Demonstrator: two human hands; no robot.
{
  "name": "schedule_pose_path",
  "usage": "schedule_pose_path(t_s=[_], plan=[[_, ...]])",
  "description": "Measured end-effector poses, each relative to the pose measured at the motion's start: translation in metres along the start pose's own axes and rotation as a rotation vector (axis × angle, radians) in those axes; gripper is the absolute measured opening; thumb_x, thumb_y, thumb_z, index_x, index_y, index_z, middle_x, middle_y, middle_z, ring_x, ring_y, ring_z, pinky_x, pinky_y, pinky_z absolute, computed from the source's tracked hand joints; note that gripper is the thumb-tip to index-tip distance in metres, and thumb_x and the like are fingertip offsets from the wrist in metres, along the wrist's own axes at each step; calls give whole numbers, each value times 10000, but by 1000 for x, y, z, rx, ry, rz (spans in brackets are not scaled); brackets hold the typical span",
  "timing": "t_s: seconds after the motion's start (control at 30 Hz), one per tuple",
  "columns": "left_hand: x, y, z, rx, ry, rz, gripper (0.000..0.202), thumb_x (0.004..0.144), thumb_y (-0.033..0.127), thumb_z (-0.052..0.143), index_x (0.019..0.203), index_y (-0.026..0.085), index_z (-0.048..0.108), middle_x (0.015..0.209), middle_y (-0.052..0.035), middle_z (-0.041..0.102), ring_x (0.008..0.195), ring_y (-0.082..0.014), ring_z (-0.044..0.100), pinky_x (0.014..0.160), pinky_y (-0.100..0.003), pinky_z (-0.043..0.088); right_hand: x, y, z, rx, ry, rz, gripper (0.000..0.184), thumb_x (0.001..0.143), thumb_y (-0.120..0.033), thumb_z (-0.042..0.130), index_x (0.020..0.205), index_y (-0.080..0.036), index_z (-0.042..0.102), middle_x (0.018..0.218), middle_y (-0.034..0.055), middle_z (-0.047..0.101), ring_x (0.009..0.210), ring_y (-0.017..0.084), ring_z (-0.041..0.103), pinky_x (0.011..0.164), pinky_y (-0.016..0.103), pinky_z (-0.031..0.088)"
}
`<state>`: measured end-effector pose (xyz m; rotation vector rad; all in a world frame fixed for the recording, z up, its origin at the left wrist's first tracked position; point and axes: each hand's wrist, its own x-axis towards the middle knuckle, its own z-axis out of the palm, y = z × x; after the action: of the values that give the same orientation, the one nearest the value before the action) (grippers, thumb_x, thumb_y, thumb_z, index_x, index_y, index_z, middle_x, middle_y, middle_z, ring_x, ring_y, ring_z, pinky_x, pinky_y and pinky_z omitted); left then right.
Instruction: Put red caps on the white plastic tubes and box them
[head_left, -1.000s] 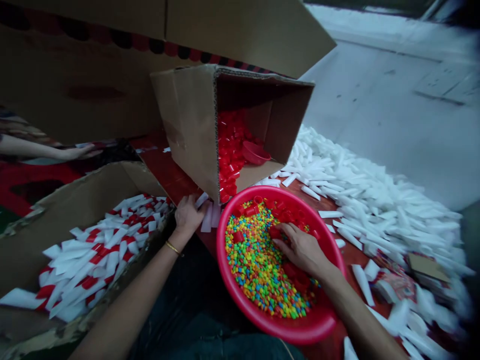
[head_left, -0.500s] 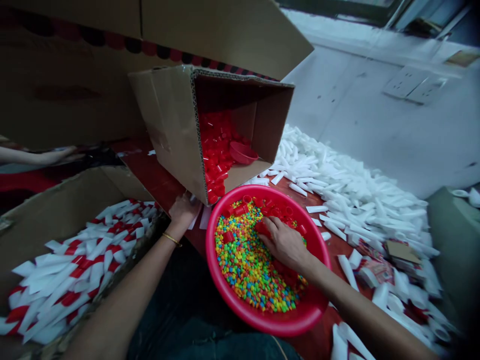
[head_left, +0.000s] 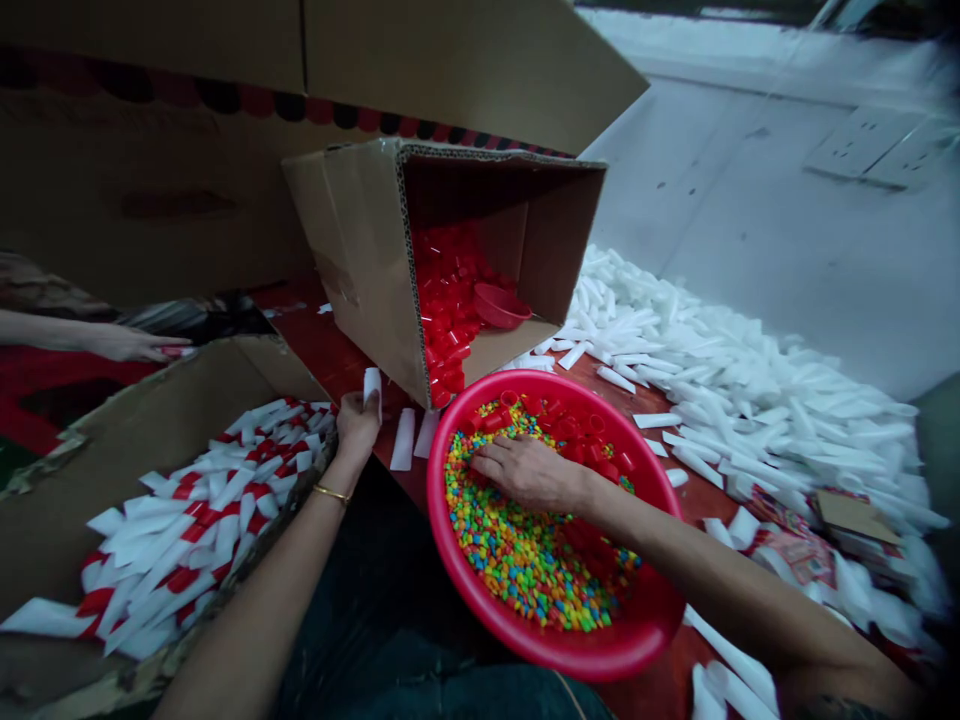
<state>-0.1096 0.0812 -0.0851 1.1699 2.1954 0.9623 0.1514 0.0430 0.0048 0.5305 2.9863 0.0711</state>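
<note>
My left hand (head_left: 358, 425) is closed round a white plastic tube (head_left: 373, 384), which stands upright above the fist. My right hand (head_left: 525, 472) is inside a pink-red basin (head_left: 442, 560), fingers curled down over a red plastic cap (head_left: 480, 478) that is mostly covered. Small multicoloured candies (head_left: 517, 560) fill the basin. Several red caps (head_left: 585, 430) lie on the candies along the far side. Two white tubes (head_left: 403, 440) lie on the red table between my left hand and the basin.
A tipped carton (head_left: 360, 230) holds red caps and a small red bowl (head_left: 501, 306). White tubes (head_left: 720, 370) are heaped at right against the wall. The left carton (head_left: 52, 540) contains white tubes with red caps. Another person's hand (head_left: 127, 342) holds something small at far left.
My right hand has moved left across the candies. My left hand has risen slightly, and a white tube now shows upright in it. The other person's hand has shifted, too.
</note>
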Motion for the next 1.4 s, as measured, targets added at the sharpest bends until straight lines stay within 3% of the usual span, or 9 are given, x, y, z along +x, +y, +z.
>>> schedule_pose_path(t_s=[0.1, 0.27, 0.4, 0.57, 0.7, 0.83, 1.03, 1.23, 1.4], plan=[[-11, -10, -3, -45, -3, -19, 386, 895, 338, 282, 1150, 106, 455, 861, -110, 683, 654, -186, 661, 555, -270, 480, -10, -2, 3, 95, 20, 118, 221, 897, -199, 422, 1050, -126, 565, 1035, 107, 614, 855, 200, 572, 704, 332, 471], [-35, -17, -4, -57, -80, -12, 371, 844, 391, 398, 1109, 148, 493, 752, -49, 680, 626, -191, 661, 549, -264, 483, -7, -6, 3, 174, 21, 126, 340, 860, -187, 469, 1192, -122, 496, 1179, 120, 571, 972, 213, 567, 764, 329, 468], [-45, -13, -2, 7, -140, 47, 318, 807, 376, 476, 1051, 180, 532, 810, -56, 693, 727, -221, 669, 634, -289, 485, 2, -5, 0, 192, -44, 157, 304, 808, -175, 497, 1103, -127, 549, 1067, 110, 617, 899, 207, 583, 721, 306, 451], [-48, -6, 5, 56, -167, 119, 282, 806, 346, 489, 1014, 168, 554, 969, -108, 681, 927, -260, 638, 723, -309, 477, -16, -8, -9, 149, -24, 409, 281, 730, -202, 515, 993, -121, 569, 970, 113, 620, 780, 210, 584, 554, 273, 367], [-52, -3, 8, 51, -158, 133, 284, 812, 337, 474, 1030, 171, 547, 983, -107, 676, 940, -267, 630, 730, -321, 479, -36, -20, -9, 67, -125, 559, 244, 712, -192, 512, 933, -116, 583, 886, 129, 620, 651, 194, 568, 474, 264, 270], [-57, -7, 3, 45, -128, 131, 322, 805, 364, 473, 1066, 182, 523, 986, -98, 669, 915, -261, 629, 735, -328, 479, -34, -28, -1, 81, -187, 552, 232, 738, -126, 474, 941, -111, 585, 864, 129, 626, 626, 174, 569, 472, 260, 269], [-58, -21, -25, 40, -76, 153, 389, 769, 414, 487, 1096, 204, 479, 948, -60, 655, 841, -240, 630, 723, -320, 480, -28, -17, 14, 643, 72, 676, 228, 760, -238, 569, 976, -163, 559, 751, 23, 594, 604, 135, 520, 511, 243, 364], [-93, 27, -68, 41, -259, 478, 399, 792, 485, 472, 1122, 263, 483, 948, -6, 655, 769, -201, 626, 691, -290, 479, -44, -20, 8, 1456, 350, 681, 327, 734, -337, 604, 986, -212, 438, 691, -46, 448, 545, 97, 430, 521, 238, 414], [-131, 76, -68, -31, -472, 760, 372, 860, 457, 402, 1152, 258, 515, 1105, -43, 634, 942, -215, 611, 795, -301, 485, -52, -27, -2, 1441, 511, 676, 346, 724, -373, 625, 973, -231, 430, 782, -24, 486, 577, 97, 439, 536, 236, 424]])
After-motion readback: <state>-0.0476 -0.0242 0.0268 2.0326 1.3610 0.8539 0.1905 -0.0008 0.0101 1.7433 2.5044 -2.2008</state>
